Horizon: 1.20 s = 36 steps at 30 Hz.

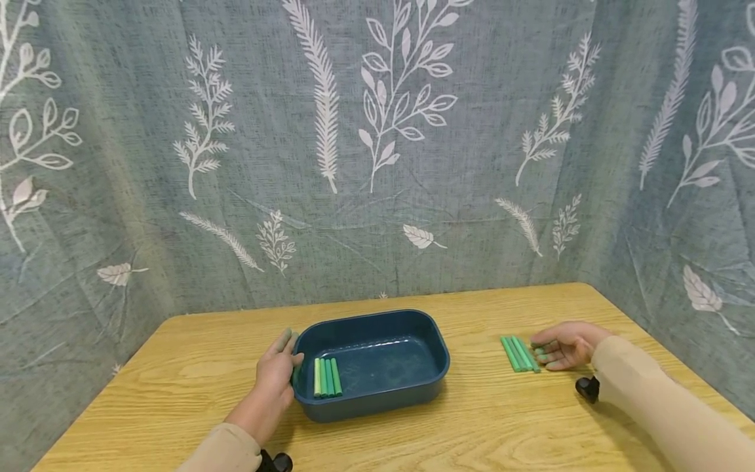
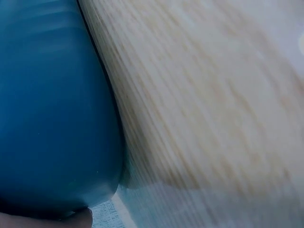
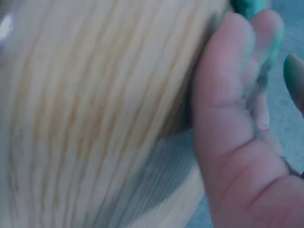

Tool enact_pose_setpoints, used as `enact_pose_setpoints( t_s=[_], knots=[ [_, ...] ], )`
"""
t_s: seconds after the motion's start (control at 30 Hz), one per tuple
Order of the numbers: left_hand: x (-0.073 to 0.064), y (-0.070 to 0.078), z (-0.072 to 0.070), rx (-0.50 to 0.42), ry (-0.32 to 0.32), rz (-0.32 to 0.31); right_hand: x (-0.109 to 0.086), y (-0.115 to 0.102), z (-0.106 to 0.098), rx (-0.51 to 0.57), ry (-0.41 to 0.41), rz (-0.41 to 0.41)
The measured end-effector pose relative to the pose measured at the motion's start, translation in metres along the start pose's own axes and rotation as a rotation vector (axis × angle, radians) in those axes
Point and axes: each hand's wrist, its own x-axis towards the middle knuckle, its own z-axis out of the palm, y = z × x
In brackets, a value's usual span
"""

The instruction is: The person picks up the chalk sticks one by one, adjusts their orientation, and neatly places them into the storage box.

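Observation:
A dark blue rectangular tub (image 1: pixel 377 400) stands on the table, its outer wall filling the left side of the left wrist view. My left hand (image 1: pixel 274 377) holds the tub's left end, thumb over the rim and fingers along the outside. Inside, at the tub's left end, several chalk sticks (image 1: pixel 327 377) lie side by side, one yellow-green and the others green. On the right, more green chalk sticks (image 1: pixel 518 354) lie in a row on the table. My right hand (image 1: pixel 566 346) is just right of this row, fingers loosely bent, with green smudges on the fingertips (image 3: pixel 268 23).
The wooden table (image 1: pixel 472 419) extends around the tub, its right edge near my right forearm. A grey-green curtain (image 1: pixel 354 249) with white leaf prints hangs behind the table and at both sides. A black wrist device (image 1: pixel 588 389) sits under my right sleeve.

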Motion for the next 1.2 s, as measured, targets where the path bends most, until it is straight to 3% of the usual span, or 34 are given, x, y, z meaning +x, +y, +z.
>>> enact_pose_setpoints(
  t_s=[0.37,0.53,0.83,1.2],
  knots=[
    [-0.002,-0.007,-0.005,0.027,-0.013,-0.011,0.007,-0.002,0.016,-0.157,0.097,0.088],
    [-0.001,-0.008,-0.005,0.024,-0.028,0.011,0.007,-0.003,0.018,-0.194,0.131,0.075],
    [0.002,-0.002,-0.003,0.027,-0.021,0.015,0.009,-0.013,0.019,-0.245,0.133,0.052],
    [0.001,-0.003,-0.001,0.036,-0.027,0.011,0.007,-0.01,0.016,-0.223,0.128,0.045]
  ],
)
